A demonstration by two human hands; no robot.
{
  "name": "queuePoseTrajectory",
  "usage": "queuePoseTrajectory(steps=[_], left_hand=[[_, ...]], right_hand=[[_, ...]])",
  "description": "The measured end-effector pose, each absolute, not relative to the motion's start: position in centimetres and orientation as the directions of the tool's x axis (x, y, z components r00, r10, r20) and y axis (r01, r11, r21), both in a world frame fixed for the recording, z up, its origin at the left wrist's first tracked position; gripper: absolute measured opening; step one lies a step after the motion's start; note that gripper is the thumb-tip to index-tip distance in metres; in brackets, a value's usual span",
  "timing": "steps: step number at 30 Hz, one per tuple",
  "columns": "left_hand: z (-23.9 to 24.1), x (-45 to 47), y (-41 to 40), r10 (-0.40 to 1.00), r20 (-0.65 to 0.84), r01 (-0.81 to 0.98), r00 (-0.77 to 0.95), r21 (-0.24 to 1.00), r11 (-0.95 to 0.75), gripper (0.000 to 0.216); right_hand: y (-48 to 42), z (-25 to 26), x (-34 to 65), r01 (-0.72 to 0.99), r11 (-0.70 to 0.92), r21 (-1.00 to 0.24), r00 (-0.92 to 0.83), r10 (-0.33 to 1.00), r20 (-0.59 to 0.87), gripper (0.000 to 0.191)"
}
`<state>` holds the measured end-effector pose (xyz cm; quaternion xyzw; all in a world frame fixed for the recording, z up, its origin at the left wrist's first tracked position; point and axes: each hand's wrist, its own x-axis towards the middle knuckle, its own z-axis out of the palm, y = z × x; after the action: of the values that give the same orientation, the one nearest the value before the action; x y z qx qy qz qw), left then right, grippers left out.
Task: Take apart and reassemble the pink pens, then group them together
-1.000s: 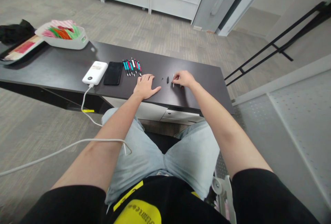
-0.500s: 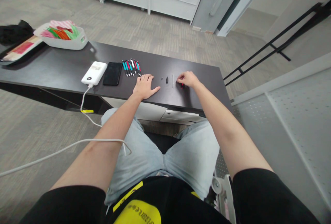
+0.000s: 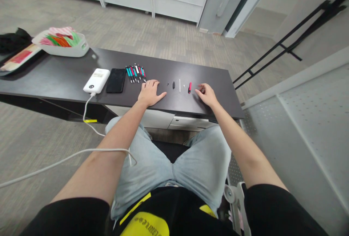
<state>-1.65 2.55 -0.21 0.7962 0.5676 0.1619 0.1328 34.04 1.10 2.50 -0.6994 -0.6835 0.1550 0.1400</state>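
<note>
Palm down on the dark tabletop, my left hand (image 3: 149, 92) lies with fingers spread, just below a row of several pens (image 3: 135, 73) in teal, red, black and white. My right hand (image 3: 207, 93) rests to the right with fingers curved and apart, holding nothing. Beside its fingertips lies a red and black pen barrel (image 3: 190, 87). Pen parts line up between my hands: a tiny dark piece (image 3: 168, 84), a short black piece (image 3: 173, 85), a thin white refill (image 3: 179, 86) and a tiny pale piece (image 3: 184, 86).
A black phone (image 3: 116, 80) and a white power bank (image 3: 96, 80) with a white cable (image 3: 86, 110) lie left of the pens. Farther left stands a white basket (image 3: 67, 50) of colourful packets. A perforated panel (image 3: 313, 112) stands right of the table (image 3: 163, 69).
My right hand has moved right, away from the pen parts, and its fingers have parted. The tiny pale piece and the whole red barrel now show on the table.
</note>
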Motion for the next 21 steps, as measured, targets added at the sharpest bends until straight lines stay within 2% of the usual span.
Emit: queuePoseTrajectory(steps=[5, 14, 17, 21], left_hand=[[-0.1, -1.8, 2.5, 0.949, 0.100, 0.876, 0.299, 0.367, -0.314, 0.086], [-0.1, -1.9, 2.5, 0.923, 0.089, 0.855, 0.375, 0.352, -0.381, 0.098], [-0.2, -1.9, 2.9, 0.910, 0.041, 0.846, 0.412, 0.354, -0.399, 0.104], [-0.4, -1.9, 3.4, 0.903, -0.005, 0.855, 0.429, 0.326, -0.404, 0.112]], right_hand=[[-1.5, 1.9, 32.5, 0.939, 0.065, -0.337, -0.060, 0.998, 0.025, 0.061], [-1.4, 1.5, 31.8, 0.933, -0.004, -0.360, 0.014, 1.000, 0.025, 0.101], [-1.1, 1.3, 31.8, 0.943, -0.026, -0.333, 0.024, 1.000, -0.008, 0.105], [-0.6, 1.3, 32.0, 0.932, -0.043, -0.360, 0.022, 0.998, -0.062, 0.100]])
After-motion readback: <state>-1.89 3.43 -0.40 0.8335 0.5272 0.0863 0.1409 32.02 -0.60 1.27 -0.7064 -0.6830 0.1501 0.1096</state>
